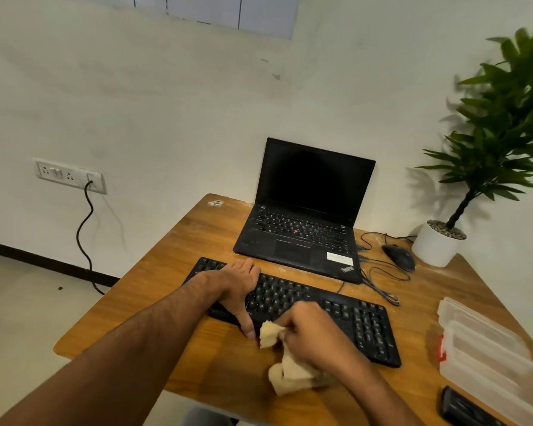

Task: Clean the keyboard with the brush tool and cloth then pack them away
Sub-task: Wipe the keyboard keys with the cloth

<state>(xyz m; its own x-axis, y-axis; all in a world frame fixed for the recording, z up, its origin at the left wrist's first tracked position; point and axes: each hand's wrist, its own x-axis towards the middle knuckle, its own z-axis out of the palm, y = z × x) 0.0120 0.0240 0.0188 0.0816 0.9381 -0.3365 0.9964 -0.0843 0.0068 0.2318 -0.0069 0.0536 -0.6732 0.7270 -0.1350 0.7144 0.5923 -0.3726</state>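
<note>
A black keyboard (345,315) lies across the wooden desk (197,247) in front of an open laptop. My left hand (237,290) rests flat on the keyboard's left part, fingers straight, thumb over the front edge. My right hand (308,330) grips a crumpled beige cloth (286,373) at the keyboard's front edge, near its middle. Part of the cloth hangs below the hand onto the desk. No brush tool is visible.
A black laptop (305,210) stands open behind the keyboard, with a mouse (399,256) and cables to its right. A potted plant (443,244) occupies the back right corner. A clear plastic case (486,355) and a dark object (462,407) lie at the right.
</note>
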